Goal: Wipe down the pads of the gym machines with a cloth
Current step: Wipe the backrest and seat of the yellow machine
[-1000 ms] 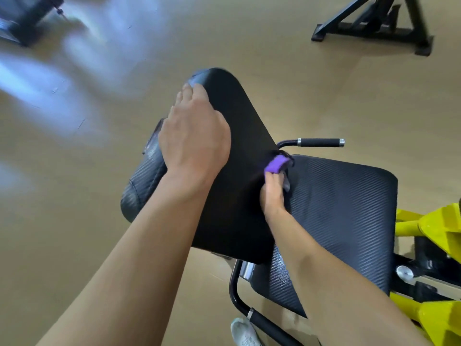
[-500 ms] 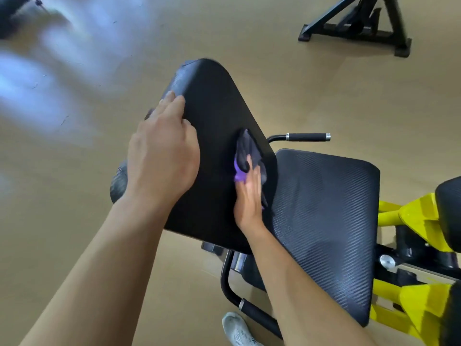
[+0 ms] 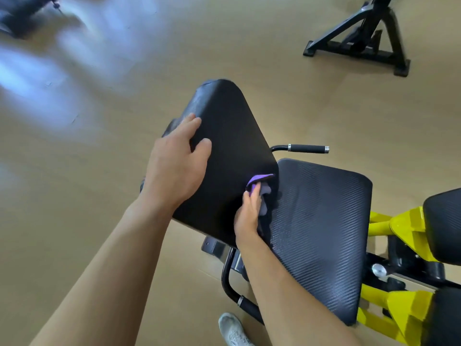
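A black back pad (image 3: 232, 136) stands tilted in the middle of the view, joined at its lower right to a ribbed black seat pad (image 3: 321, 221). My left hand (image 3: 174, 168) grips the back pad's left edge, fingers wrapped over it. My right hand (image 3: 248, 213) presses a purple and grey cloth (image 3: 260, 186) against the lower right of the back pad, close to the crease where it meets the seat. The cloth is partly hidden by my fingers.
A black handle (image 3: 306, 148) sticks out behind the seat, and another bar (image 3: 229, 283) curves below it. Yellow frame parts (image 3: 399, 310) and a further black pad (image 3: 444, 221) lie right. A black stand (image 3: 361, 38) sits far right. My shoe (image 3: 233, 330) is on the tan floor.
My right hand and cloth slid up the back pad and then back down toward the seat crease. My left hand shifted from the pad's top down its left edge.
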### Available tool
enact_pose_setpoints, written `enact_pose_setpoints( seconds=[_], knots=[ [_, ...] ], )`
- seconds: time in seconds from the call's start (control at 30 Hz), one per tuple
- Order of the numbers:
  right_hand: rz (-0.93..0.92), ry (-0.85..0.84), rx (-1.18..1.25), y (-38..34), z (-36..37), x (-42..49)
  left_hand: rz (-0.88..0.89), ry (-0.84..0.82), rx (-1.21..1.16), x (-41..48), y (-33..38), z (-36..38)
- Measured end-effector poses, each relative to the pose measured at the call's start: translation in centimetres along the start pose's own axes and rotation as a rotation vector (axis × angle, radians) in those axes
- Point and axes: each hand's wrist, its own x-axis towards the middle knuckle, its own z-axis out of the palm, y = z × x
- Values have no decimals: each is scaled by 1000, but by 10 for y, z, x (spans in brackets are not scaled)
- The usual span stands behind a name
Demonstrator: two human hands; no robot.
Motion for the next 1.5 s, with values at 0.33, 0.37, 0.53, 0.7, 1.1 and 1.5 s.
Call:
enact_pose_setpoints(
  seconds=[0.33, 0.37, 0.53, 0.7, 1.1, 1.5],
  knots=[
    [-805, -94, 13, -84, 37, -78, -144, -17, -618, -11, -36, -21],
    [-794, -82, -9, -64, 35, -73, -114, 6, -524, -14, -37, -15],
    [-387, 3, -69, 59, 20, -29, 84, 228, -205, -33, -41, 16],
    [-48, 8, -235, 128, 1, 0, -4, 443, -247, -34, -38, 29],
    [63, -120, 53, 60, 29, -85, -259, 494, -382, -104, -29, 31],
    [-445, -383, 27, -111, 37, -195, -644, 459, -801, -148, -31, -43]
  ],
)
